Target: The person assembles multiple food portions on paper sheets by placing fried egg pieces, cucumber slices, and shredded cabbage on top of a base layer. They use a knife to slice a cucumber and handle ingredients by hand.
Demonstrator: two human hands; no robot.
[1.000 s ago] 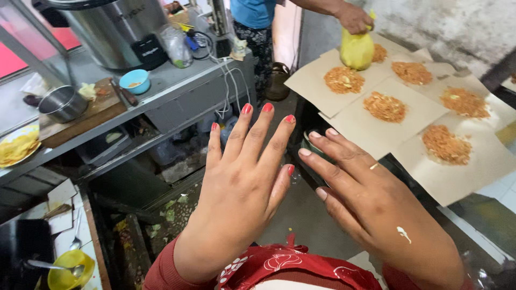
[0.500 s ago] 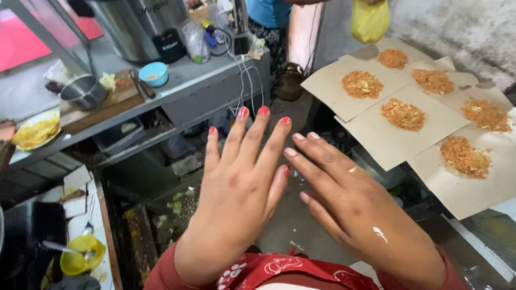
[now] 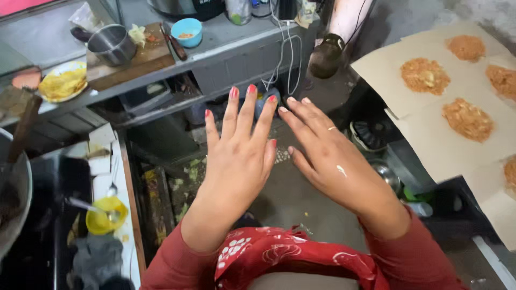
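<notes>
Head view: I see both hands held out flat, palms down, above the floor, holding nothing. My left hand (image 3: 239, 156) has its grip released, with all fingers straight and spread and red polish on the nails. My right hand (image 3: 336, 161) is just right of the left hand and likewise released, with fingers extended and close together; its fingertips nearly meet those of the left hand, though I cannot tell whether they touch. A white smear sits on the back of the right hand. The nearest things are the brown paper sheets (image 3: 430, 123), to the right of the right hand, each carrying a mound of orange noodles (image 3: 424, 75). Up and left of the left hand runs a grey worktop (image 3: 231, 40), bearing a wooden cutting board (image 3: 134, 59), a metal saucepan (image 3: 110, 43), a small blue bowl (image 3: 186, 31) and a plate of yellow food (image 3: 62, 83). White cables (image 3: 285, 59) hang from the worktop edge, just above the left hand's fingertips. Left of the left hand and lower, a yellow bowl (image 3: 105, 215) with a spoon rests on a white surface. Red sleeves cover both forearms, and a red patterned cloth (image 3: 279, 252) lies below the left hand.
</notes>
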